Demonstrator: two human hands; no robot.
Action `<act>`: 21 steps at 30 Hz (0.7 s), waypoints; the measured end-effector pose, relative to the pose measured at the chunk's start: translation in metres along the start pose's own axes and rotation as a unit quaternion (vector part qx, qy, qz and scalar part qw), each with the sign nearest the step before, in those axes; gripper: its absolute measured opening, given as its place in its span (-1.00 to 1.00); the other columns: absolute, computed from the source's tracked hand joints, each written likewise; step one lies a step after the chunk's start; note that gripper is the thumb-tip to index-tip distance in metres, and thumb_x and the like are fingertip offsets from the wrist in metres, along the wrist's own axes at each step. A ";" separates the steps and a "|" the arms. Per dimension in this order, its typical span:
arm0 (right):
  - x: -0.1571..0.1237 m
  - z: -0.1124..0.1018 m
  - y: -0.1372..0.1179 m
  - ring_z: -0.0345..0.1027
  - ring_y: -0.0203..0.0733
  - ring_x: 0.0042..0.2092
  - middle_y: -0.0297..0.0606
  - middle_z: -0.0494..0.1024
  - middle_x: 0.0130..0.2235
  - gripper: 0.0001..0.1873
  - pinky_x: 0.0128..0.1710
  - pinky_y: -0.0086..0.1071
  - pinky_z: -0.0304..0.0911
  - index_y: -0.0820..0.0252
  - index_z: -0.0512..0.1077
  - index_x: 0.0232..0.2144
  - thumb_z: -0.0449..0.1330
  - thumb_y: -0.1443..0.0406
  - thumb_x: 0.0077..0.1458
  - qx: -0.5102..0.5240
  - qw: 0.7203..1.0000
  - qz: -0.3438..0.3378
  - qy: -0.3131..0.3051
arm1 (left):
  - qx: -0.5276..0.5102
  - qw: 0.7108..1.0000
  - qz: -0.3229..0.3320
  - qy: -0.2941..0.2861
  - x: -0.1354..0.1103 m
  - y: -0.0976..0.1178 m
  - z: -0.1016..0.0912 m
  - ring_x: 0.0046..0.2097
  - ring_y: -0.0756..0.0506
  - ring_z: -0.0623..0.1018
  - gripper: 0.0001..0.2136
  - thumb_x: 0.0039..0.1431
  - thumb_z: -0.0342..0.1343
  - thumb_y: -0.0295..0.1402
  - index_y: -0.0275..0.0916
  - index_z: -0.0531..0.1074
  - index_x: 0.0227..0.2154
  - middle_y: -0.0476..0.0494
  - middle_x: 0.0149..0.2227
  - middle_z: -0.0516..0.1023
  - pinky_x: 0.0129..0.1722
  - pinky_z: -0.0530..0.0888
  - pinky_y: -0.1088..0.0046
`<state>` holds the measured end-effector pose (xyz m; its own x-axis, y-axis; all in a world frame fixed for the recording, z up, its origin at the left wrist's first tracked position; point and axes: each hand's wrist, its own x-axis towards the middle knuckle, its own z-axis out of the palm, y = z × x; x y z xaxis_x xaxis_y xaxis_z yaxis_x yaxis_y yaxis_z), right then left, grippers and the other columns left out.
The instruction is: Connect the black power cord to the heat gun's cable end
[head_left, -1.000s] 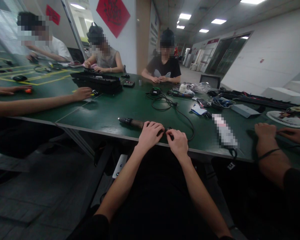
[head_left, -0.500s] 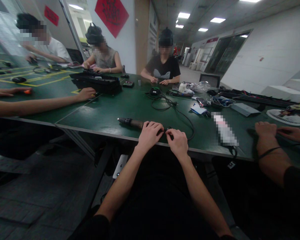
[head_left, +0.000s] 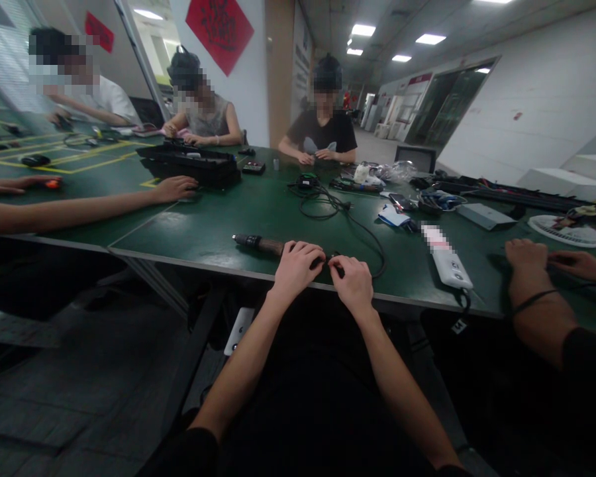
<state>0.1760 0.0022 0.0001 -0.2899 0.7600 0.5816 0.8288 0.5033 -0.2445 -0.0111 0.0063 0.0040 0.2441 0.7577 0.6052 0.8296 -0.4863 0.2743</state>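
Observation:
An electric screwdriver (head_left: pixel 251 241), with a black nose and a brownish body, lies on the green table near its front edge, tip to the left. My left hand (head_left: pixel 298 268) is closed around its rear part, which the fingers mostly hide. Just to the right, my right hand (head_left: pixel 353 283) has thumb and fingers pinched together close to the left fingertips. Whatever sits in that pinch is too small to make out. A black cable (head_left: pixel 379 242) curves across the table and ends behind my right hand.
A white power strip (head_left: pixel 449 262) lies to the right, near a co-worker's arms (head_left: pixel 536 285). Farther back are a black tray (head_left: pixel 189 162), a coiled cord (head_left: pixel 322 199), plastic bags and a white fan grille (head_left: pixel 566 232). Another person's arm (head_left: pixel 104 202) reaches in from the left.
My hands stay almost in place, with only a slight shift of the fingers. At the left, a co-worker's hand has flattened out on the table. The view has moved slightly.

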 end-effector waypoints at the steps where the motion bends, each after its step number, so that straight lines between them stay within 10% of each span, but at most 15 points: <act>1: 0.000 0.000 0.000 0.47 -0.05 -0.09 -0.27 0.68 -0.15 -0.84 -0.04 -0.18 0.15 0.03 0.51 -0.18 0.11 0.30 0.38 0.000 1.000 0.000 0.001 | 0.001 1.000 0.000 0.000 0.000 0.000 0.000 0.13 -0.19 0.50 -0.91 0.36 0.16 -0.31 -0.02 0.53 -0.14 -0.02 0.06 0.63 0.24 0.25 0.06; 21: 0.000 0.001 0.003 0.47 -0.07 -0.11 -0.30 0.68 -0.17 -0.85 -0.08 -0.20 0.14 0.03 0.52 -0.19 0.14 0.31 0.39 -0.002 1.000 -0.014 0.007 | -0.005 1.000 0.009 0.006 -0.001 -0.001 0.001 0.13 -0.18 0.51 -0.91 0.37 0.18 -0.31 -0.02 0.53 -0.12 -0.01 0.07 0.63 0.24 0.24 0.07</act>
<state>0.1779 0.0040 -0.0018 -0.3056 0.7399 0.5992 0.8222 0.5225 -0.2258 -0.0118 0.0072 0.0023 0.2523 0.7443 0.6183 0.8204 -0.5034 0.2712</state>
